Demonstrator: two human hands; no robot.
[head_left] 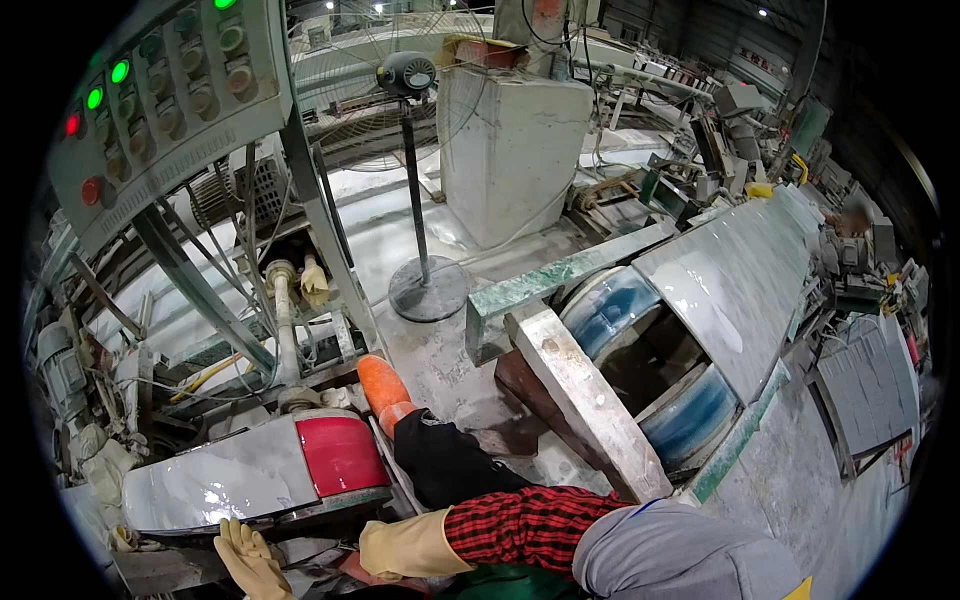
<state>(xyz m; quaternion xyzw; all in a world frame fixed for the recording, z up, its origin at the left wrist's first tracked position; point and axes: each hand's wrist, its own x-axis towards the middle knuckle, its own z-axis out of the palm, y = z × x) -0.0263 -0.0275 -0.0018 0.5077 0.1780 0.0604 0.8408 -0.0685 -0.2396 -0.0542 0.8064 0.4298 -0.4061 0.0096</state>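
Note:
My left hand (pixel 250 562), in a cream glove, is at the lower left with its fingers stretched out and apart. Its fingertips reach the near edge of a wet, glossy grey slab (pixel 225 475); whether they touch it I cannot tell. The slab lies beside a red curved band (pixel 342 455) at the end of a low conveyor. To the right of that hand, below the red band, is my right hand (pixel 385 550), also gloved, under a red-and-black checked sleeve. Its fingers are hidden, and a reddish patch shows beneath it.
A control panel (pixel 165 110) with lit buttons hangs at upper left. A fan (pixel 407 75) stands before a pale concrete block (pixel 515 150). Rightward, a wide glossy slab (pixel 735 285) meets blue curved bands (pixel 612 310) behind a pale beam (pixel 585 400). My orange boot (pixel 383 385) is mid-floor.

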